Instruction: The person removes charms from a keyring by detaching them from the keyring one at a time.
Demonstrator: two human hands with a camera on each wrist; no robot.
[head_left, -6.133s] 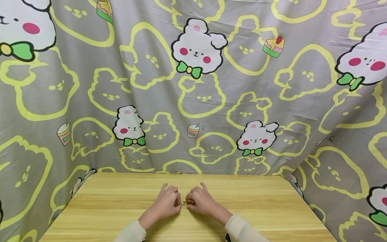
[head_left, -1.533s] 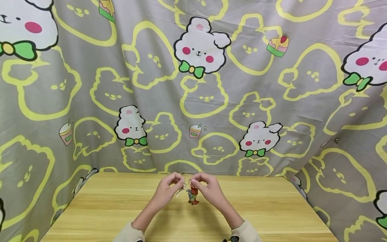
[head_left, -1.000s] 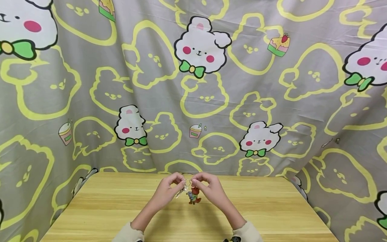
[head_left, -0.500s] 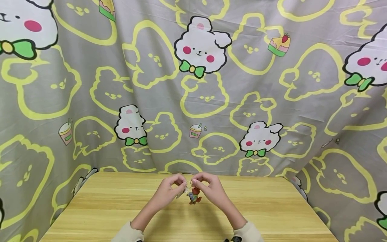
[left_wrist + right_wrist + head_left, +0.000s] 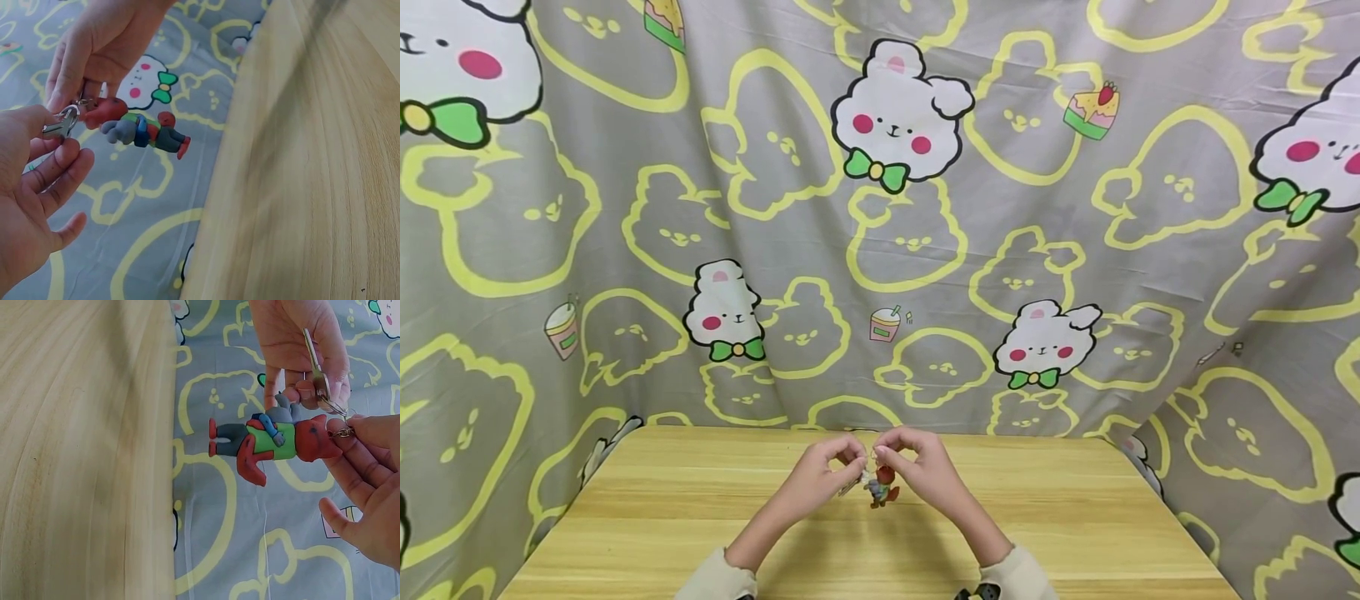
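Observation:
Both hands are raised above the table, their fingertips close together. My left hand point(image 5: 820, 475) pinches a silver key point(image 5: 317, 369) near its head, where a metal key ring point(image 5: 72, 115) passes through it. My right hand point(image 5: 917, 462) pinches the short chain point(image 5: 341, 432) of a keychain between thumb and fingers. From that chain hangs the keychain's figurine point(image 5: 882, 487), a red fox-like character in a green vest and dark trousers, with a grey shape at its chest. In the right wrist view the figurine lies between the two hands, with the key just above the chain.
Below the hands is a light wooden table point(image 5: 700, 517). A grey curtain point(image 5: 820, 250) with yellow outlines and white cartoon bears rises behind it and at both sides. The sleeves point(image 5: 1018, 575) are pale.
Earlier the hands were low over the table, covering the small item; they have since risen and the figurine hangs free. Lately the left hand has edged right, and less of the ring shows.

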